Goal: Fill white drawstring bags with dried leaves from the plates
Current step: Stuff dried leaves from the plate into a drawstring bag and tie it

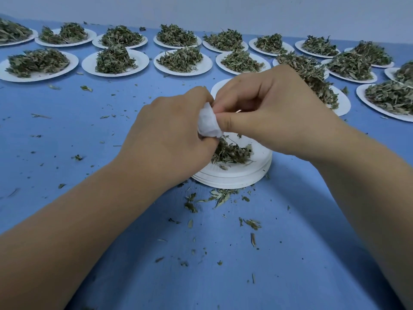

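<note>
A blue table (89,130) is spread with loose leaf scraps, and the stack of white plates (234,175) near its middle serves as the landmark. Beyond the stack, two rows of plates (182,62) are laid out, each heaped with dried leaves (181,59); another heaped plate is partly hidden just behind the hands. On top of the stack a small remnant pile of leaves (232,153) is left.

Directly above the stack the white drawstring bag (209,121) is held off the plate between both hands. The left hand (169,139) is wrapped around its body, fingers curled shut on the fabric. The right hand (272,115) is pinched at the bag's upper edge, thumb and fingers pressed together on what is judged to be the mouth or cord; the cord itself cannot be made out.

The bag is seen as a small bunched wad of thin, matte white cloth. It is judged soft, very light and easily crushed, its brittle contents liable to spill, so it is best gripped around the body with the rim held separately.
</note>
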Motion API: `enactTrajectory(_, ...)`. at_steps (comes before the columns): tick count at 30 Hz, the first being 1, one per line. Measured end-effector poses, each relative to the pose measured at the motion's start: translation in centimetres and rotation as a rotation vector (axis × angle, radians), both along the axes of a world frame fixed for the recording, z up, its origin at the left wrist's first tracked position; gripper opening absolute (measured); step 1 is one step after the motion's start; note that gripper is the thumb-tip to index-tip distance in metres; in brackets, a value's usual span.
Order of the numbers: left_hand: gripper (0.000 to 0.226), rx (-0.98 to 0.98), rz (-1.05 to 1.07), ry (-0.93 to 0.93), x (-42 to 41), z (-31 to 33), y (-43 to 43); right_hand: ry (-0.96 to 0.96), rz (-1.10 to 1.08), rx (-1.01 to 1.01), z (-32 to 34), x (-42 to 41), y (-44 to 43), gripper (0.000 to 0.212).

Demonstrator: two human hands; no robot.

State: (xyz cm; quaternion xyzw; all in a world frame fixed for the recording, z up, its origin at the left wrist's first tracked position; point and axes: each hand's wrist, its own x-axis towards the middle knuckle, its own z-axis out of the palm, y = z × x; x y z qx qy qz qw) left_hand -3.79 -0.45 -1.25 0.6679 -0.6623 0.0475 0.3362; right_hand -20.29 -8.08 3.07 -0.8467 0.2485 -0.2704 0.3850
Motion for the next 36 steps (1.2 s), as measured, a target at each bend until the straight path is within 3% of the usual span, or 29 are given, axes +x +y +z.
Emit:
enactTrajectory(4,0.033,-0.03,0.013,0.028,0.4,-0.1,0.0,0.014,0.092,0.113,0.5,-0.9,-0.4,0.023)
enactTrajectory(9,0.03,-0.026,-0.045,-0.028,-0.2,0.0,0.2,0.01,0.056,0.073,0.4,-0.2,-0.1,0.019)
enactTrajectory(12,0.045,0.001,-0.075,-0.046,-0.3,0.3,0.4,0.067,-0.006,0.015,0.4,0.2,0.0,0.021)
enactTrajectory(17,0.076,0.0,-0.165,-0.046,-0.9,0.9,0.6,0.16,-0.057,0.117,0.0,0.8,-0.1,0.037)
enactTrajectory(20,0.082,-0.006,-0.225,-0.12,-1.1,0.8,0.7,0.258,0.019,0.218,-0.3,0.9,-0.2,0.033)
enactTrajectory(23,0.08,-0.028,-0.218,-0.111,-1.0,0.8,0.8,0.223,0.053,0.294,-0.5,1.1,-0.1,0.025)
enactTrajectory(26,0.079,-0.073,-0.21,-0.029,-0.7,0.8,0.6,0.154,-0.009,0.29,-0.5,1.1,-0.3,0.039)
enactTrajectory(31,0.082,-0.111,-0.265,0.001,-0.3,1.0,0.5,0.025,0.059,0.368,-0.5,1.2,0.2,0.026)
enactTrajectory(36,0.093,-0.097,-0.288,0.095,0.6,1.0,0.8,-0.006,-0.021,0.347,-0.6,1.2,0.0,0.011)
